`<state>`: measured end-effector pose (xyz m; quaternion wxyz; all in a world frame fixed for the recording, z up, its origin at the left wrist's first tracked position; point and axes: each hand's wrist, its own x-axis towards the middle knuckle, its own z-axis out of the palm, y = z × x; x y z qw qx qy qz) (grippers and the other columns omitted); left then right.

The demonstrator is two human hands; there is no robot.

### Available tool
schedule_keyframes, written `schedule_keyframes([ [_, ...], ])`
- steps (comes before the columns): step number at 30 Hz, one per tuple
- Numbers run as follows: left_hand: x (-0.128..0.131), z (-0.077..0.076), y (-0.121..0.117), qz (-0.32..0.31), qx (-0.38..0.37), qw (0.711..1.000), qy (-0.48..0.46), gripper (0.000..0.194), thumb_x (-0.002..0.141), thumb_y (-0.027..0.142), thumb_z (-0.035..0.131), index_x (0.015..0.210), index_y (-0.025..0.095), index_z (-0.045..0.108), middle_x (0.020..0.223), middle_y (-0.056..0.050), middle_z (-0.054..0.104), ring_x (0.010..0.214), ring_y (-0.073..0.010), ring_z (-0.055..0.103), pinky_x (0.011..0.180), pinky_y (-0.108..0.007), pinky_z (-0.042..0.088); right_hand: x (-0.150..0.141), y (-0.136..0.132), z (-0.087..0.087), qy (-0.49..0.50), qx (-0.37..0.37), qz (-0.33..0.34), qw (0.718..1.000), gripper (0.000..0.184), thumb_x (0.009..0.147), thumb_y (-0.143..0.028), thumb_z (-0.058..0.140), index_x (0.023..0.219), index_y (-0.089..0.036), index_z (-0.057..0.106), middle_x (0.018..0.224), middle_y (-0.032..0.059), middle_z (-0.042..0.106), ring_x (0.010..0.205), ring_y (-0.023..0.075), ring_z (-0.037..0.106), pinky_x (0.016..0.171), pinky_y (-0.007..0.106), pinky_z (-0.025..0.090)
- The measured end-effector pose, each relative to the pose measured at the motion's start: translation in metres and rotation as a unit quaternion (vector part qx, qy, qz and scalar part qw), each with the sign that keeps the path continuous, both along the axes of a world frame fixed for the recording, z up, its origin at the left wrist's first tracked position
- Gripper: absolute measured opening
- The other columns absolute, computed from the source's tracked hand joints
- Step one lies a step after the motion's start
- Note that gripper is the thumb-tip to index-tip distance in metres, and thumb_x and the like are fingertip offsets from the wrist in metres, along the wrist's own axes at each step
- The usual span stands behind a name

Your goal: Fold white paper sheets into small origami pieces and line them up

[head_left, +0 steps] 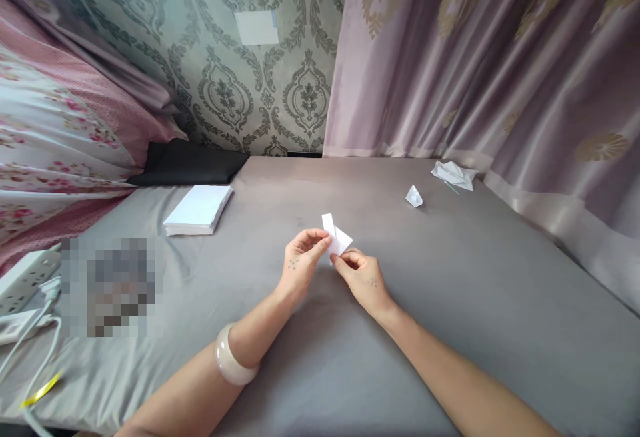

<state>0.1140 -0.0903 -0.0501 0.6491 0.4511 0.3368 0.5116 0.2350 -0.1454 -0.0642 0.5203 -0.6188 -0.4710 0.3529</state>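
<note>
A small folded piece of white paper (340, 240) is held up in front of me, with a narrow strip on its left and a pointed flap on its right. My left hand (303, 260) pinches its left side between thumb and fingers. At the lower edge, my right hand (364, 278) grips it the same way. A pale bangle (234, 355) circles my left wrist. Farther off to the right, a small folded paper piece (414, 197) rests on the grey sheet (450, 277).
A stack of white paper (200, 207) lies at the left, before a folded black cloth (190, 162). Crumpled white papers (454, 175) sit at the back right. Power strips (25, 283) with cables run along the left edge, near a blurred-out patch. Curtains (425, 57) hang along the right.
</note>
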Motion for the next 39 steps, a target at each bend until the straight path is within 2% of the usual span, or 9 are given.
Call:
schedule_keyframes([
  [6, -0.001, -0.001, 0.001, -0.001, -0.026, 1.0, -0.008, 0.018, 0.072, 0.028, 0.074, 0.083, 0.017, 0.067, 0.084, -0.001, 0.066, 0.075, -0.0106, 0.057, 0.074, -0.024, 0.044, 0.0, 0.0, 0.005, 0.064, -0.019, -0.012, 0.998, 0.031, 0.073, -0.046, 0.066, 0.063, -0.017, 0.065, 0.068, 0.0008, 0.058, 0.067, 0.0148, 0.05, 0.065, 0.027, 0.037],
  [10, -0.002, 0.0, 0.001, -0.016, -0.033, 0.999, 0.0, 0.017, 0.074, 0.031, 0.072, 0.083, 0.017, 0.069, 0.086, -0.002, 0.066, 0.077, -0.0112, 0.057, 0.074, -0.024, 0.044, 0.001, 0.0, 0.011, 0.151, -0.063, 0.01, 0.986, 0.031, 0.069, -0.048, 0.071, 0.066, -0.017, 0.068, 0.06, -0.0022, 0.055, 0.062, 0.0121, 0.045, 0.062, 0.026, 0.035],
  [14, -0.004, 0.004, 0.0, -0.024, -0.049, 0.999, 0.001, 0.017, 0.074, 0.032, 0.071, 0.083, 0.017, 0.07, 0.085, -0.003, 0.066, 0.079, -0.0129, 0.058, 0.075, -0.025, 0.043, 0.003, -0.001, 0.013, 0.177, -0.072, 0.038, 0.981, 0.033, 0.069, -0.049, 0.072, 0.063, -0.018, 0.066, 0.056, -0.0042, 0.051, 0.058, 0.0101, 0.04, 0.059, 0.026, 0.032],
  [21, -0.003, 0.007, 0.002, -0.031, -0.08, 0.996, -0.016, 0.016, 0.068, 0.027, 0.076, 0.074, 0.016, 0.067, 0.076, 0.0, 0.062, 0.068, -0.0092, 0.054, 0.07, -0.024, 0.042, 0.006, 0.001, 0.003, 0.05, -0.01, 0.03, 0.998, 0.03, 0.075, -0.046, 0.067, 0.065, -0.018, 0.068, 0.072, 0.0004, 0.059, 0.069, 0.0144, 0.05, 0.066, 0.027, 0.037],
  [28, -0.003, 0.003, 0.002, -0.048, -0.047, 0.997, -0.031, 0.021, 0.071, 0.026, 0.074, 0.089, 0.017, 0.068, 0.088, -0.002, 0.065, 0.08, -0.0119, 0.058, 0.076, -0.025, 0.043, 0.003, -0.001, 0.003, -0.026, 0.004, 0.023, 0.999, 0.03, 0.077, -0.043, 0.065, 0.061, -0.018, 0.065, 0.07, 0.0019, 0.058, 0.063, 0.0143, 0.049, 0.061, 0.027, 0.037],
  [31, -0.004, 0.004, 0.003, -0.043, -0.053, 0.997, -0.04, 0.019, 0.071, 0.026, 0.075, 0.087, 0.017, 0.068, 0.085, -0.002, 0.065, 0.077, -0.0109, 0.057, 0.075, -0.024, 0.043, 0.002, -0.002, 0.001, -0.072, 0.035, 0.021, 0.997, 0.027, 0.079, -0.039, 0.063, 0.061, -0.019, 0.064, 0.072, 0.0021, 0.058, 0.061, 0.0136, 0.047, 0.059, 0.027, 0.037],
  [39, -0.001, 0.004, 0.0, -0.009, -0.023, 1.0, 0.007, 0.016, 0.069, 0.027, 0.077, 0.075, 0.016, 0.067, 0.076, 0.0, 0.065, 0.073, -0.0104, 0.057, 0.075, -0.024, 0.044, 0.004, -0.002, 0.0, -0.078, 0.028, -0.002, 0.997, 0.028, 0.079, -0.039, 0.062, 0.061, -0.018, 0.064, 0.071, 0.0022, 0.058, 0.061, 0.0138, 0.05, 0.059, 0.027, 0.038],
])
